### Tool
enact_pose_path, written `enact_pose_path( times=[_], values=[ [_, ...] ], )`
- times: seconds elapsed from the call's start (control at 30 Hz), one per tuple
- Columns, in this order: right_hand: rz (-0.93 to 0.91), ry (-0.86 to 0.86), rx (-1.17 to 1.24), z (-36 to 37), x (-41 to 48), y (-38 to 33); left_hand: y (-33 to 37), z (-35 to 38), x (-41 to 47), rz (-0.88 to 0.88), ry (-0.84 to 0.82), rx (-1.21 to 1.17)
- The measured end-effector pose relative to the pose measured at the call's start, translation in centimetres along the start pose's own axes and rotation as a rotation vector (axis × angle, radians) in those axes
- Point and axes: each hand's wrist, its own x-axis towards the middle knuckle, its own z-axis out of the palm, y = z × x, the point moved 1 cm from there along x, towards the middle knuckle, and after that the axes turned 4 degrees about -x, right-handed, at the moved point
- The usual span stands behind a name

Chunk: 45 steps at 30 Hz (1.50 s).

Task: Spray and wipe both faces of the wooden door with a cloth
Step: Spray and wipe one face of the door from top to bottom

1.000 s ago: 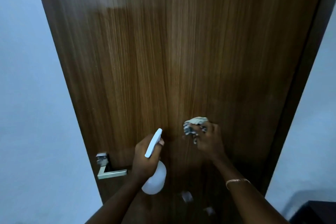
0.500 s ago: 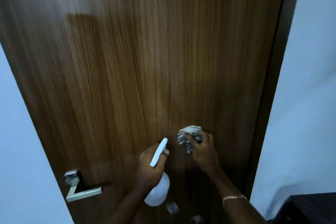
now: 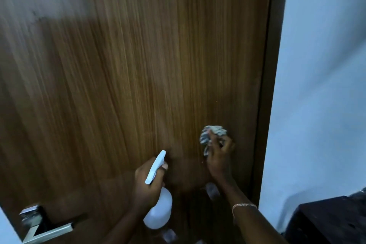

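The brown wooden door (image 3: 150,69) fills most of the view in front of me. My left hand (image 3: 145,184) grips a white spray bottle (image 3: 158,211), its nozzle pointing up at the door's lower middle. To the right, my right hand (image 3: 219,156) holds a crumpled grey-white cloth (image 3: 211,133) bunched against the door's face near its right edge. A thin bracelet circles my right wrist.
A silver lever handle (image 3: 46,233) sits at the door's lower left. The dark door frame (image 3: 266,85) runs down the right side, with a pale wall (image 3: 324,85) beyond it. A dark piece of furniture (image 3: 326,222) stands at the bottom right.
The view has swung right, so the door handle has slid to the bottom left corner. Both hands have shifted right along the door, the cloth now close to the frame.
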Motion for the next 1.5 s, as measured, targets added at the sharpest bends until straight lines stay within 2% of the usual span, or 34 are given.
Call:
enact_pose_path(
  times=[0.1, 0.17, 0.23, 0.33, 0.37, 0.4, 0.47, 0.53, 0.6, 0.67, 0.7, 0.77, 0.83, 0.9, 0.93, 1.0, 1.07, 1.1, 1.13, 1.2, 1.27, 1.33, 1.4, 1.5],
  values=[
    [0.373, 0.186, -0.010, -1.6, 5.9, 4.0, -1.0, 0.5, -0.2, -0.004, -0.003, 0.007],
    [0.448, 0.321, 0.081, -2.8, 11.4, 3.2, -1.4, 1.1, 0.0, -0.005, -0.009, 0.026],
    [0.290, 0.337, 0.063, -3.1, 13.7, 0.7, -1.4, 1.9, 0.5, 0.005, -0.005, 0.034],
    [-0.127, 0.091, 0.050, -2.0, 9.6, 0.1, -1.4, 3.0, 1.0, -0.007, -0.032, 0.057],
    [-0.197, 0.001, 0.025, -1.5, 7.2, 1.4, -1.4, 3.2, 1.0, 0.006, -0.051, 0.073],
    [-0.183, -0.050, 0.023, -1.3, 5.0, 3.1, -1.5, 3.2, 1.0, 0.040, -0.061, 0.095],
    [0.014, 0.041, 0.069, -1.7, 3.8, 6.3, -1.5, 3.7, 0.8, 0.076, -0.054, 0.080],
    [0.243, 0.238, 0.127, -2.3, 6.9, 7.8, -1.3, 4.4, 0.5, 0.054, -0.019, 0.030],
    [0.349, 0.386, 0.174, -3.8, 12.8, 7.4, -1.2, 4.6, 0.3, 0.048, -0.005, -0.003],
    [0.362, 0.424, 0.212, -5.7, 19.0, 5.7, -1.2, 4.5, 0.5, 0.082, -0.002, 0.017],
    [0.332, 0.419, 0.189, -6.5, 21.0, 4.5, -1.1, 4.5, 0.6, 0.107, -0.001, 0.036],
    [0.137, 0.378, 0.117, -7.3, 22.2, 3.0, -0.9, 4.7, 0.9, 0.131, 0.011, 0.042],
    [-0.132, 0.238, 0.079, -6.3, 19.1, 3.6, -0.5, 5.1, 1.3, 0.110, 0.021, 0.020],
    [-0.243, 0.119, 0.024, -4.4, 13.6, 6.9, -0.5, 5.3, 1.5, 0.091, 0.021, 0.006],
    [-0.198, 0.106, 0.029, -3.7, 11.2, 8.8, -0.5, 5.3, 1.4, 0.085, 0.022, 0.005],
    [0.027, 0.182, 0.107, -3.0, 9.6, 11.3, -0.5, 5.3, 1.1, 0.086, 0.030, -0.010],
    [0.256, 0.280, 0.170, -2.8, 10.8, 11.1, -0.6, 5.4, 0.6, 0.077, 0.032, -0.022],
    [0.314, 0.300, 0.196, -2.9, 11.5, 9.9, -0.6, 5.6, 0.4, 0.068, 0.031, -0.029],
    [0.306, 0.290, 0.189, -3.0, 11.7, 8.4, -0.6, 5.6, 0.2, 0.061, 0.032, -0.034],
    [0.140, 0.207, 0.111, -2.4, 9.6, 6.5, -0.8, 5.6, -0.2, 0.046, 0.029, -0.033],
    [-0.008, 0.050, 0.051, -1.2, 5.1, 7.2, -1.0, 5.3, -0.4, 0.012, 0.025, -0.037],
    [-0.014, -0.038, -0.002, -0.1, 0.8, 9.9, -1.2, 5.0, -0.7, -0.023, 0.031, -0.056],
    [0.155, -0.005, 0.007, 0.0, -0.2, 12.6, -1.3, 4.9, -1.0, -0.042, 0.029, -0.073],
    [0.570, 0.137, 0.147, -0.7, 3.0, 12.3, -1.6, 5.0, -2.0, -0.034, 0.010, -0.073]
  ],
)
